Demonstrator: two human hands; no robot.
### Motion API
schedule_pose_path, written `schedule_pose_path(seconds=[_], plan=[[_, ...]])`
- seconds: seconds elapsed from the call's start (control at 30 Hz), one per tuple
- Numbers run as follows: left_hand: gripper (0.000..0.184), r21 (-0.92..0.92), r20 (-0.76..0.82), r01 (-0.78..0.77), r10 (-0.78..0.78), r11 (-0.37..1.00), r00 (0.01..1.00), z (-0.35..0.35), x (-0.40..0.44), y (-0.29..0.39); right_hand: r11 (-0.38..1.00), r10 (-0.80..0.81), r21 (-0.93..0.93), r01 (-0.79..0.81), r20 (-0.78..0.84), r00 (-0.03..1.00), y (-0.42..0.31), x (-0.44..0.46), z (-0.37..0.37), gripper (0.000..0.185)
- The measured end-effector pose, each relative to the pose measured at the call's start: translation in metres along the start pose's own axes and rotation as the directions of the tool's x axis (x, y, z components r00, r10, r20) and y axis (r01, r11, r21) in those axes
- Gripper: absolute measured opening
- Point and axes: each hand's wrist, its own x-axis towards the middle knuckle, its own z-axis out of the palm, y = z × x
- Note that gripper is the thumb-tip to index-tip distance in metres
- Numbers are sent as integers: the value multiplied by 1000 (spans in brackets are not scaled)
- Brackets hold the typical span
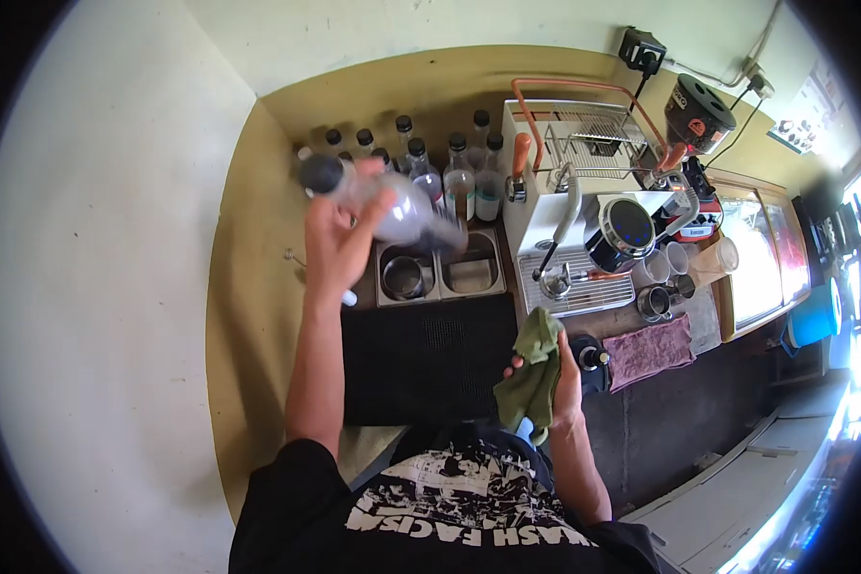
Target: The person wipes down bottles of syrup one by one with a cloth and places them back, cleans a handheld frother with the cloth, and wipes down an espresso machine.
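My left hand [340, 234] is closed round the neck of a clear bottle [404, 212] with a black cap. The bottle is tilted, its base toward the right, blurred by motion over the sink [440, 298]. Folded green cloth [531, 378] is gripped in my right hand [566, 387], low in front of my body, right of the black mat [421, 359]. Behind the held bottle, several capped bottles [458, 182] stand upright along the wall. A dark round vessel [403, 277] sits in the left sink basin.
A white espresso machine [536, 225] stands right of the sink, with a grinder-like black round device [626, 228] in front. Farther right are plastic cups [677, 256], a metal cup [653, 303], a pinkish cloth [651, 350] and a blue bucket [813, 316]. A wall rises at left.
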Motion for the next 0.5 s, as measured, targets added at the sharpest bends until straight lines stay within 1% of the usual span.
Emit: schedule_pose_path(seconds=[0.03,0.07,0.1,0.17,0.27,0.37,0.43,0.5], plan=[[35,-4,-15,-43,43,999,999,6,22,4,1000,8,13,-8,-1,1000,3,-2,-3,56],[34,115,-23,-91,94,989,995,7,45,2,1000,8,6,-8,-3,1000,5,-3,-7,56],[36,136,-81,-151,163,979,983,20,65,8,1000,22,16,-22,-19,1000,7,-5,-10,56],[37,413,-51,-278,327,867,944,28,107,-3,998,50,37,-49,-49,998,12,-9,-14,56],[44,607,-14,-289,373,741,928,48,149,-24,999,41,24,-39,-67,997,17,-14,-24,56],[49,694,-9,-140,202,706,979,58,181,-62,999,35,43,-32,-71,997,18,-20,-34,56],[53,683,-50,-47,111,729,993,71,188,-78,999,10,40,-6,-97,995,17,-23,-35,56],[53,659,-35,-11,45,752,998,77,198,-106,999,-23,29,26,-99,995,15,-25,-40,56]])
